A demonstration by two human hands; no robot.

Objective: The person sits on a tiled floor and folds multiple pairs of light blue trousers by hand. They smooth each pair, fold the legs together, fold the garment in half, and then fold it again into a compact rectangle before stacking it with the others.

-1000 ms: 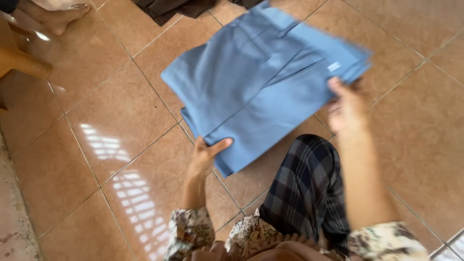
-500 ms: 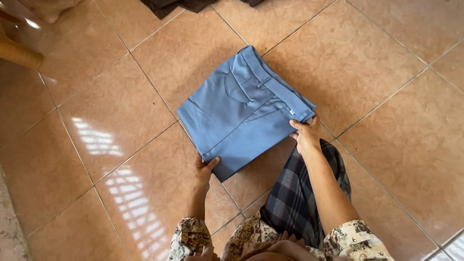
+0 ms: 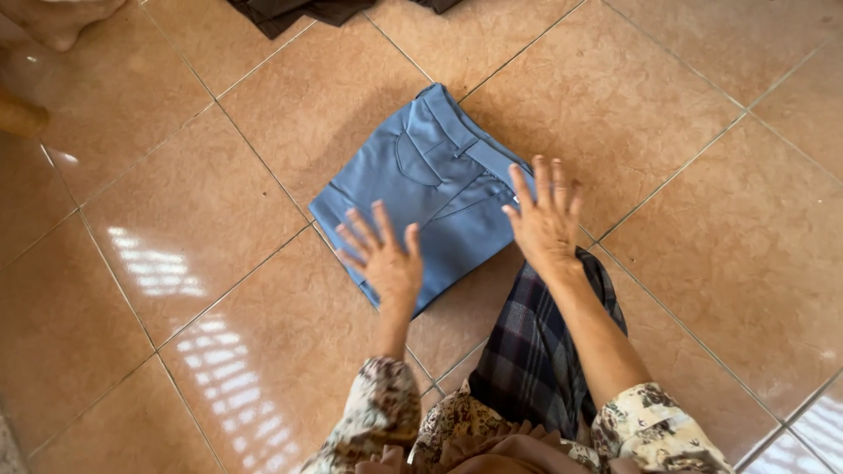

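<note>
The left hand is spread open, fingers apart, palm down over the near left corner of the folded blue trousers; whether it presses on the cloth or hovers just above cannot be told. The right hand is likewise held open with fingers fanned, set at the right edge of the trousers, its fingertips over the waistband end. Nothing is gripped by either hand. The trousers are laid flat on the tiled floor as a compact folded square, turned at an angle to the tile lines, with a curved pocket seam and the waistband seen on the upper face. Both forearms are bare up to patterned floral sleeves at the bottom of the view. A dark plaid cloth is seen below the right forearm, touching the near edge of the trousers. Well apart, at the top edge, a dark garment is lying on the floor. Window light is reflected on the tiles at the left.
</note>
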